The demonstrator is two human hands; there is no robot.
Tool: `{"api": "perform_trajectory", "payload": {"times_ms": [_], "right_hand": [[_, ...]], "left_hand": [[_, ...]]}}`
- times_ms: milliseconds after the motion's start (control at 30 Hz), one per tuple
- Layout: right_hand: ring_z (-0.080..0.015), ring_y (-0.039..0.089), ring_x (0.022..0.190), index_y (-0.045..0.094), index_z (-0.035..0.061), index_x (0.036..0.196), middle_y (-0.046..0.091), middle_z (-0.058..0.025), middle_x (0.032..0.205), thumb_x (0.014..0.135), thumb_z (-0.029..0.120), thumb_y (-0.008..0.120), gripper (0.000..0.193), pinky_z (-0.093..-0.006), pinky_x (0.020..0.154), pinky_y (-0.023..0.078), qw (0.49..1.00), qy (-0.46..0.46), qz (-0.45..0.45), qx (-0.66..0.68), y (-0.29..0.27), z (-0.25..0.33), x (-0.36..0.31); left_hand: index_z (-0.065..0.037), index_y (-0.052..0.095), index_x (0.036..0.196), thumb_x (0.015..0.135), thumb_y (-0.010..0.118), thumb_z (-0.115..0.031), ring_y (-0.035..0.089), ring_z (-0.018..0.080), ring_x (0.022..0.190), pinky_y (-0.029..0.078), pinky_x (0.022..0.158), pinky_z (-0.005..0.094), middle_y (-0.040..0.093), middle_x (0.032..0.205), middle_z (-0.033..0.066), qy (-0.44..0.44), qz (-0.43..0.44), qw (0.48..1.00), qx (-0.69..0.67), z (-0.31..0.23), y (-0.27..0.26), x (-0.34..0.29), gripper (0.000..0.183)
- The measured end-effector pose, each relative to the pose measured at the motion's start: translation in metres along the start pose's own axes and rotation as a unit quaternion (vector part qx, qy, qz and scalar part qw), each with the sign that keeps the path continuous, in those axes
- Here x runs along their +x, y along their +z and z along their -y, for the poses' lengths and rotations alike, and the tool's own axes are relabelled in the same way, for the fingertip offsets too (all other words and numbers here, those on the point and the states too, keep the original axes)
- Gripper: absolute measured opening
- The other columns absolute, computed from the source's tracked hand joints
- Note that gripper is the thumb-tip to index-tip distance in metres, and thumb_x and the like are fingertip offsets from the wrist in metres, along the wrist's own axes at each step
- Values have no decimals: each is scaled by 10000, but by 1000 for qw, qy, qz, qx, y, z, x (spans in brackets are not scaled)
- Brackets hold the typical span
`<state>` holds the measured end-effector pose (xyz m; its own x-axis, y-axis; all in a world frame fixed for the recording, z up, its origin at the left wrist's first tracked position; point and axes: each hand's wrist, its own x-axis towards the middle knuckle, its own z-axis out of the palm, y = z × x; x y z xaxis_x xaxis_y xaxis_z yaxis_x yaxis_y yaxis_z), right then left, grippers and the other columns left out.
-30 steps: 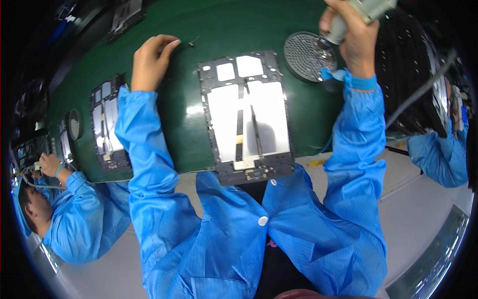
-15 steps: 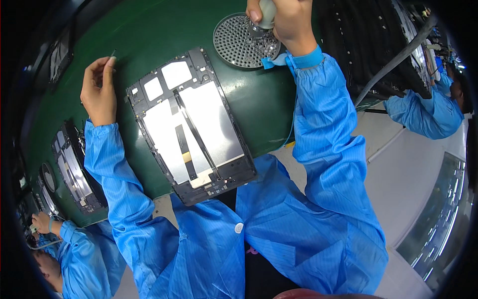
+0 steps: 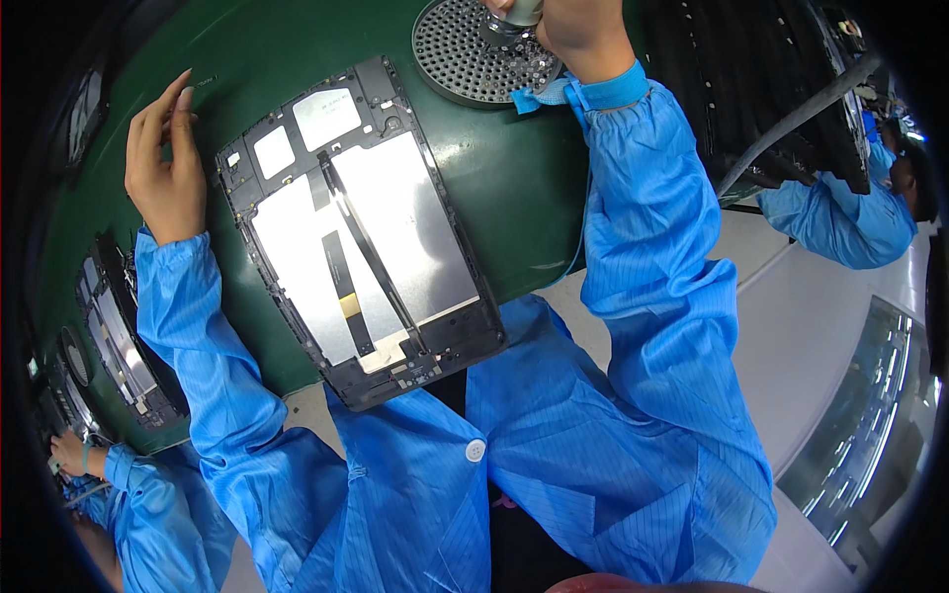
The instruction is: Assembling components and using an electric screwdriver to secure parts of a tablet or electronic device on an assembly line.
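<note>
Newly parted, the thumb and forefinger of the left hand (image 3: 166,168) stand just beside a small dark part (image 3: 206,80) on the green counter (image 3: 524,193), where moments ago they appeared to pinch it, a sign that hand may be free. The right hand (image 3: 590,42), cut by the upper edge, still grips a pale-handled tool (image 3: 524,12) at a round perforated dish (image 3: 447,61) of small metal pieces (image 3: 534,71), so work there seems unfinished. A tablet-like panel (image 3: 400,232) lies between the sleeves, touched by neither hand, its near end jutting past the counter's edge
</note>
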<state>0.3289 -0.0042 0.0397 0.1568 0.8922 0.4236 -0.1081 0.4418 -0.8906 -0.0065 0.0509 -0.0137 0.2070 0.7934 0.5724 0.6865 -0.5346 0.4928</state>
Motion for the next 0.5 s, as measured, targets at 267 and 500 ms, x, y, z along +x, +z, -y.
{"api": "perform_trajectory", "payload": {"times_ms": [267, 500], "right_hand": [[-145, 536, 437, 646, -50, 845, 600, -79, 653, 914, 90, 623, 159, -270, 414, 423, 1000, 6, 8, 8, 1, -1, -2], [-146, 540, 438, 643, -55, 854, 602, -85, 655, 913, 88, 622, 156, -272, 409, 426, 1000, 10, 6, 23, -2, -5, -3]], "left_hand": [[-68, 741, 1243, 1042, 637, -129, 672, 118, 910, 556, 813, 273, 697, 1095, 79, 6, -14, 1000, 0, 7, 0, -1, 235], [-75, 739, 1250, 1038, 649, -141, 695, 125, 917, 552, 826, 272, 713, 1096, 78, -5, -12, 1000, -14, 8, 1, -2, 240]]}}
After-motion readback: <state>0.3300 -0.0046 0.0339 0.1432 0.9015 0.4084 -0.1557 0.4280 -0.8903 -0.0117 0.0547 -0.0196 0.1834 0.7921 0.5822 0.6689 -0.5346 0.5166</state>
